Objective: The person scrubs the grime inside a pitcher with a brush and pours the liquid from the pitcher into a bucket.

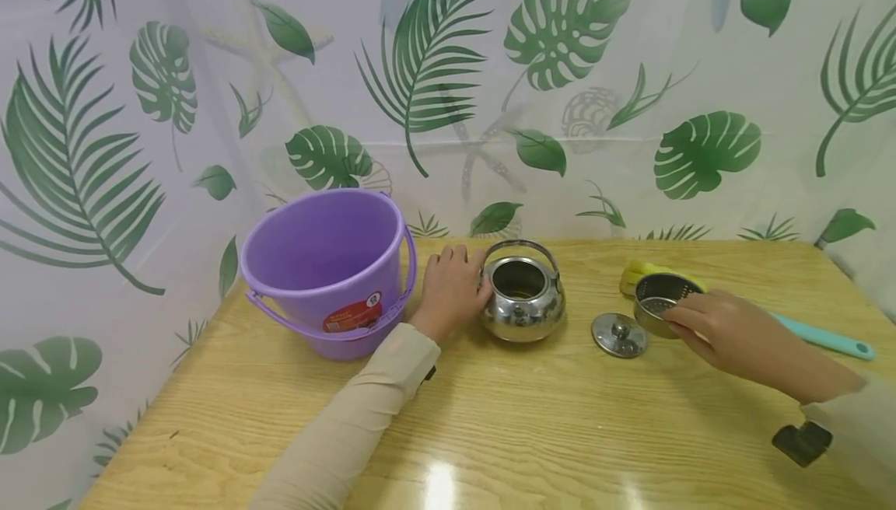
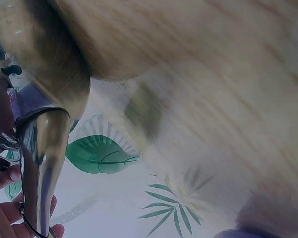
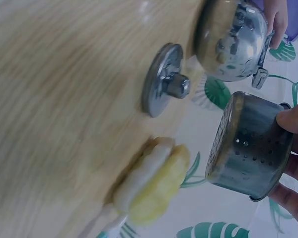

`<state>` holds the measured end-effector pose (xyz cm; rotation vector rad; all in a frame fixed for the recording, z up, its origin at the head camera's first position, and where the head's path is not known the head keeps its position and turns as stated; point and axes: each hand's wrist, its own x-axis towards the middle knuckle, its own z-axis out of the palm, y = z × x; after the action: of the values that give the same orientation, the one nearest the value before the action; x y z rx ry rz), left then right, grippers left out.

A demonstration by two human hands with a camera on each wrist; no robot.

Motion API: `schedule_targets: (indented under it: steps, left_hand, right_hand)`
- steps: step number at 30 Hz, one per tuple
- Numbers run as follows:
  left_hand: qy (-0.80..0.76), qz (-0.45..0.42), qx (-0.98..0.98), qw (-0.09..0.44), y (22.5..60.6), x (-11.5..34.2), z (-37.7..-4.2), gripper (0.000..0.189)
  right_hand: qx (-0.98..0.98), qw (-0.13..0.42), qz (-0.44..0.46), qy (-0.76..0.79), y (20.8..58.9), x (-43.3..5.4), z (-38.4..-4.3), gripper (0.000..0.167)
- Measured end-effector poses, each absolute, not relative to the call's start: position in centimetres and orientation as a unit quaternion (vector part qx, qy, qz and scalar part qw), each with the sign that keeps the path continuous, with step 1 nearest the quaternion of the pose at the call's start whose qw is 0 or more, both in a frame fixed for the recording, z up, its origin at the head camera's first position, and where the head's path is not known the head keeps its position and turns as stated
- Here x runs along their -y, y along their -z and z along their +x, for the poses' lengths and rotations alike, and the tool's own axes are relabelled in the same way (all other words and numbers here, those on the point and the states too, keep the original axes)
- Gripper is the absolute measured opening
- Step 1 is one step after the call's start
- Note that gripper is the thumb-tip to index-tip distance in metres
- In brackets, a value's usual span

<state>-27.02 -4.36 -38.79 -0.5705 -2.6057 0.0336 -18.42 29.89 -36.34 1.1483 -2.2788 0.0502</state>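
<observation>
A shiny metal teapot point(image 1: 521, 316) stands lidless on the table, its hoop handle raised. My left hand point(image 1: 453, 288) is at its left side and hides the spout from the head view. In the left wrist view, its fingers point(image 2: 10, 213) curl behind the spout point(image 2: 42, 163). My right hand point(image 1: 728, 331) pinches the rim of a perforated metal strainer basket point(image 3: 251, 146), held up with its mouth open. Between teapot and strainer lies the round metal lid point(image 1: 619, 337), knob upward.
A purple bucket point(image 1: 350, 261) with its handle down stands left of the teapot. Behind the strainer and right hand lies a sponge brush with a yellow and white head point(image 3: 151, 183) and a teal handle point(image 1: 826, 335). A leaf-patterned cloth point(image 1: 448, 106) hangs along the table's back edge.
</observation>
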Motion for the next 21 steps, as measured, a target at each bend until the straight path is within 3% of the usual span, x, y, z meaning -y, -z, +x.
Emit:
schedule_targets:
  steps: [21]
  left_hand:
    - [-0.004, -0.207, 0.950, 0.234, 39.1, 4.4, -27.2, 0.028]
  right_hand:
    - [0.877, 0.241, 0.414, -0.025, 39.2, -33.5, -17.4, 0.068]
